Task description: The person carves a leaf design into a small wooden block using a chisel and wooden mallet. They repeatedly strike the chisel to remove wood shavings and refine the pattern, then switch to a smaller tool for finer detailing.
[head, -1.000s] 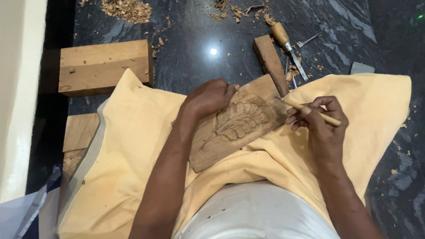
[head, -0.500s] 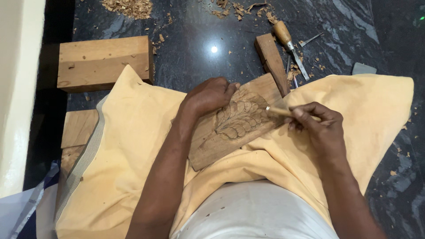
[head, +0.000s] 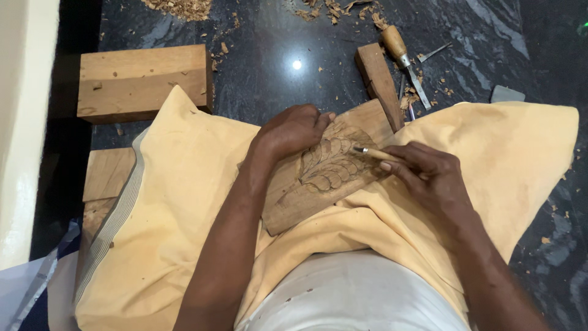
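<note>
Head view looking straight down at our lap, so we get a decent look at everything; we've got the carved wooden panel resting tilted on the yellow cloth across our legs, leaf pattern already cut into the upper half. Our left hand is pressed flat-ish over the top left of the panel, fingers curled over its far edge to pin it; our right hand is closed around a thin wooden-handled carving tool, tip touching the leaf pattern near the middle. We think the tip is metal, but it's too small to say for sure.

What bugs us here: the tool points toward the left hand, which sits just beside the cut; a slip along the grain could run it right into those fingers. Also the panel only rests on soft cloth, so a hard push might shift it and gouge the pattern.

Off on the dark floor: a wood block, a spare chisel, shavings.
</note>
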